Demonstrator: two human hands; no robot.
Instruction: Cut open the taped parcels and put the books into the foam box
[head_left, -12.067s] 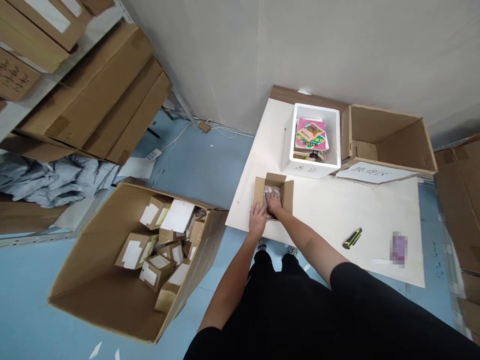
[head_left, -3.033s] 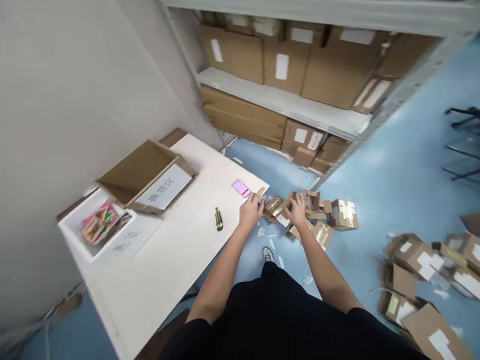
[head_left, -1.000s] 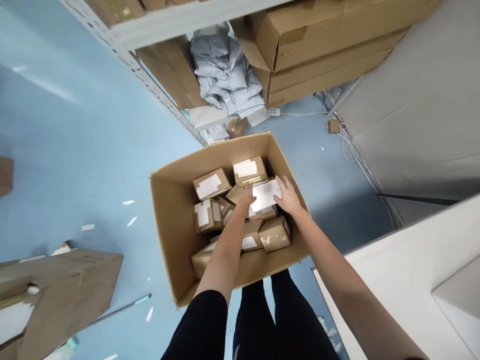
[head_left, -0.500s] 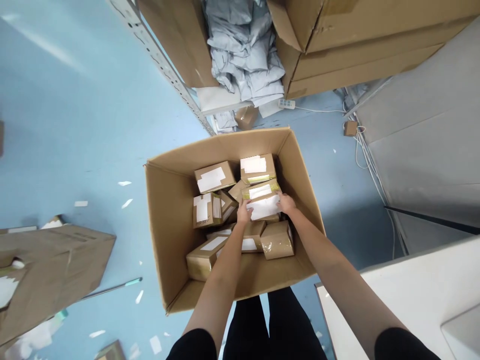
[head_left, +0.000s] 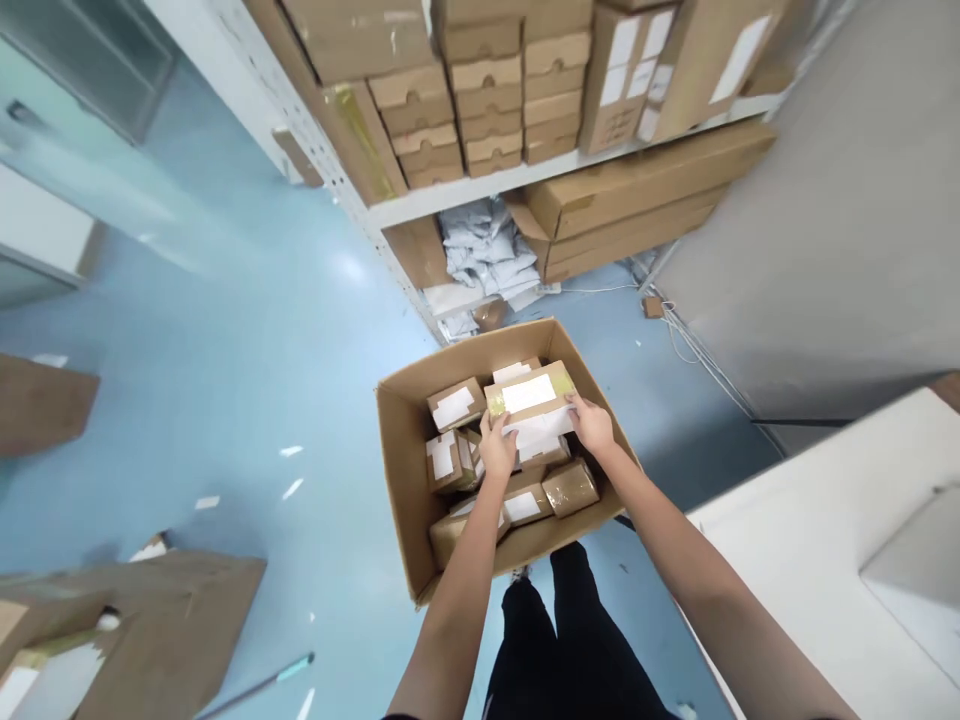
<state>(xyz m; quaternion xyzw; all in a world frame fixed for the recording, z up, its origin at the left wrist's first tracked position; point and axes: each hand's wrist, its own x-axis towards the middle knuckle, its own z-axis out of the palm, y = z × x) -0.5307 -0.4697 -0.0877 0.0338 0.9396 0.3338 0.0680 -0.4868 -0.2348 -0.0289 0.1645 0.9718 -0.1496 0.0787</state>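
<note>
A large open cardboard carton [head_left: 397, 470] stands on the blue floor in front of my legs, holding several small taped parcels with white labels. Both my hands grip one of these, a small brown parcel [head_left: 531, 397] with a white label and yellow tape, lifted just above the others. My left hand [head_left: 496, 450] clasps its left end. At its right end, the fingers of my right hand [head_left: 592, 425] are curled over the edge.
Metal shelving [head_left: 480, 185] behind the carton carries stacked cardboard boxes, with grey plastic mailers [head_left: 487, 250] underneath. A white table [head_left: 810, 560] is at the lower right. Flattened cardboard [head_left: 135, 620] lies on the floor at the lower left. A grey wall [head_left: 825, 220] rises on the right.
I turned from the table to the floor carton, took hold of a labelled parcel with both hands, and have now raised it above the others. My view has tilted up to the shelving.
</note>
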